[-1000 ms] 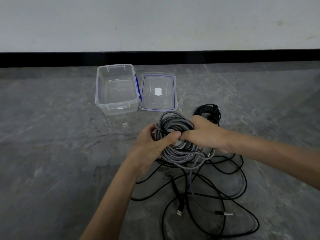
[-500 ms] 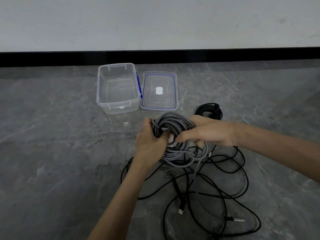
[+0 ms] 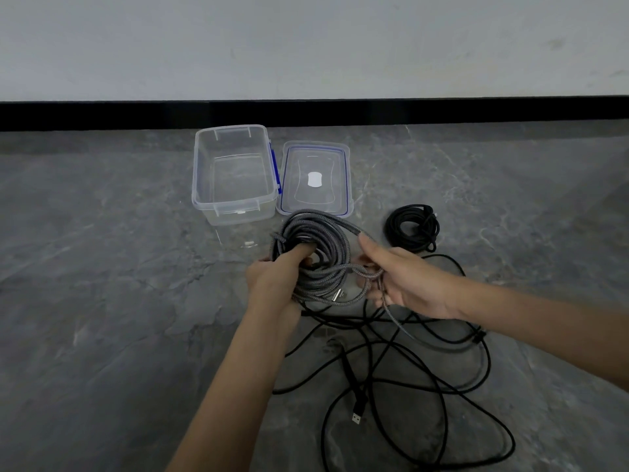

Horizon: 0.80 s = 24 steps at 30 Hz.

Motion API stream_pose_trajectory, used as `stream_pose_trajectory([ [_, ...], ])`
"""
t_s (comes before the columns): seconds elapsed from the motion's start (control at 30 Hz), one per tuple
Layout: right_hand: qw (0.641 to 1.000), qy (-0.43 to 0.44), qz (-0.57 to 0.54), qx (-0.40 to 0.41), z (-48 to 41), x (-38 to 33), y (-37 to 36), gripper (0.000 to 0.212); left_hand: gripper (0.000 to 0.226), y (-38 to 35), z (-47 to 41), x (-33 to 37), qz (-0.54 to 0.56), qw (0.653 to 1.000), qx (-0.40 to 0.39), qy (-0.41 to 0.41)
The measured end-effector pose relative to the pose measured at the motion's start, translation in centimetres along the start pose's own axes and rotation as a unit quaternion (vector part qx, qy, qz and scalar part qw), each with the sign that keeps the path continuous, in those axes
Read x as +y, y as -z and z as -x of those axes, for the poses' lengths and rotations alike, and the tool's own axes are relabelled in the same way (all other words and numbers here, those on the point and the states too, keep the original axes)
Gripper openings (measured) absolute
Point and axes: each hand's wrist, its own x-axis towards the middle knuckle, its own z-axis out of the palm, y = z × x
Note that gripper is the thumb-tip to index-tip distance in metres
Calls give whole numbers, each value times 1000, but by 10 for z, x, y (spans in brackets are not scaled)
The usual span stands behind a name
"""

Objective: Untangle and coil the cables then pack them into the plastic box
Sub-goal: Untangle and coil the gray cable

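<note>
My left hand (image 3: 275, 279) grips a coil of grey braided cable (image 3: 323, 243), fingers curled through its middle. My right hand (image 3: 405, 281) is beside the coil on the right and holds the cable's loose grey tail, which runs down from the hand to the floor. Below both hands lies a loose tangle of black cable (image 3: 425, 386) with a USB plug (image 3: 357, 417) at one end. A small coiled black cable (image 3: 413, 229) lies to the right. The clear plastic box (image 3: 204, 185) stands open and empty behind the hands.
The box's clear lid (image 3: 315, 178) with blue seal lies flat just right of the box. Everything sits on a grey stone floor (image 3: 102, 301). A black skirting strip (image 3: 476, 112) and a pale wall run along the back.
My right hand has come off the grey coil and moved right, drawing the loose tail out. The left hand still holds the coil, now lifted nearer the box.
</note>
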Motion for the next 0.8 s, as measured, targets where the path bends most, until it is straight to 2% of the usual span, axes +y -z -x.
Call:
stream_pose_trajectory([
  [0.13, 999, -5, -28, 33, -6, 9, -9, 50, 15, -5, 8, 2, 41, 997, -47, 38],
  [0.33, 991, -24, -129, -2, -4, -2, -11, 41, 8, 0, 12, 6, 41, 985, -158, 56],
  [0.5, 991, -1, -117, 60, -5, -6, -14, 40, 17, -2, 17, 7, 70, 979, -183, 58],
  [0.6, 991, 1, -98, 88, -7, -2, -14, 41, 6, -5, 14, 2, 77, 987, -138, 37],
  [0.73, 995, -41, -83, 34, -2, 11, -21, 50, 29, -11, 4, 5, 101, 994, -2, -41],
  [0.8, 999, -29, -3, 20, 2, 20, -26, 47, 34, -8, -3, 11, 120, 989, 42, -71],
])
